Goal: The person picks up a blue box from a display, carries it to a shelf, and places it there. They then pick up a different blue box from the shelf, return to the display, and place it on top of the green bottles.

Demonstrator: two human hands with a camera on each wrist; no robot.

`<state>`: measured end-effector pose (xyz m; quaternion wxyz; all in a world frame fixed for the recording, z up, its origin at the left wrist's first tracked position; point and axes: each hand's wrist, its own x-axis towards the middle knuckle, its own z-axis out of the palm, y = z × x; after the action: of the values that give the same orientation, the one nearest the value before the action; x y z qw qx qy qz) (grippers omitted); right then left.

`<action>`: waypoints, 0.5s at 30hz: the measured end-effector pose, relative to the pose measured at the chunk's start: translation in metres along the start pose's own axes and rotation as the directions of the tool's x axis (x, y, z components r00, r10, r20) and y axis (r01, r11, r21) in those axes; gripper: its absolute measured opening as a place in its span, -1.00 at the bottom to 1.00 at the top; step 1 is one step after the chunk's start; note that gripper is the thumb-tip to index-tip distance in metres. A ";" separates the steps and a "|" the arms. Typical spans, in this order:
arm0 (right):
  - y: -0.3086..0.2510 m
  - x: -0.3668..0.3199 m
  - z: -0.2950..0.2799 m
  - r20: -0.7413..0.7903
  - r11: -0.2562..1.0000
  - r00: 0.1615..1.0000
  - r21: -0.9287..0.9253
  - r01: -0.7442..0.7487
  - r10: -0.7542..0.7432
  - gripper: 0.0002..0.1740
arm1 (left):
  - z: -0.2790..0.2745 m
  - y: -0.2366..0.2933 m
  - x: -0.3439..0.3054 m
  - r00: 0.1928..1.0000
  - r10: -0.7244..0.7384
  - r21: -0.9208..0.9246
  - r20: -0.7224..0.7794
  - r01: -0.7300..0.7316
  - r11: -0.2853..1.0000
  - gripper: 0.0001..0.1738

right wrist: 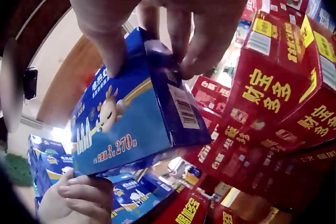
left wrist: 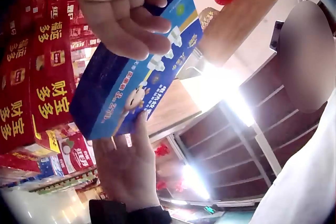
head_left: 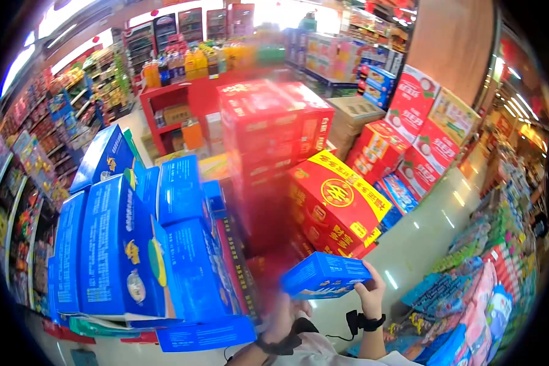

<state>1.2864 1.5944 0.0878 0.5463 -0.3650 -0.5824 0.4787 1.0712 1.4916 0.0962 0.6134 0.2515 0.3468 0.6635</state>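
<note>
Both hands hold a blue box of electric mosquito-repellent liquid [head_left: 326,274], tilted, with little white bottles and a cartoon deer printed on its face. My right hand [head_left: 370,290] grips its right end; in the right wrist view the right hand [right wrist: 163,8] has fingers and thumb over its top edges, beside a barcode. My left hand [head_left: 279,320], blurred in the head view, is at the lower left end. In the left wrist view the left hand's [left wrist: 123,14] curled fingers overlap the box, and the right thumb lies along its face.
Large blue cartons [head_left: 113,244] are stacked at left. Tall red cartons [head_left: 256,134] and a red-and-yellow carton [head_left: 338,201] stand right ahead. Bagged goods [head_left: 470,299] lie on the right, beyond a shiny aisle floor [head_left: 418,235]. Shelves [head_left: 30,207] line the far left.
</note>
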 end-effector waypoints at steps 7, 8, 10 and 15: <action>0.004 0.082 -0.007 0.162 1.000 0.986 -0.007 0.026 -0.024 -0.30 | 0.030 0.002 0.051 0.975 -0.004 -0.117 -0.224 -0.023 0.993 -0.31; 0.004 0.093 -0.008 0.184 0.997 0.981 -0.039 0.061 -0.052 -0.29 | 0.036 0.006 0.058 0.962 0.002 -0.107 -0.272 -0.032 0.994 -0.30; 0.006 0.114 -0.011 0.197 0.992 0.978 -0.092 0.091 -0.071 -0.30 | 0.039 0.008 0.068 0.954 0.032 -0.122 -0.298 -0.071 0.990 -0.25; -0.001 0.158 -0.007 0.248 0.968 0.955 -0.150 0.202 -0.162 -0.31 | 0.046 0.020 0.103 0.926 0.229 0.090 -0.301 -0.212 0.973 -0.24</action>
<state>1.2713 1.7450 0.1332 0.4820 -0.2969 -0.7132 0.4133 1.0805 1.5998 0.1316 0.4657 0.1988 0.4263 0.7496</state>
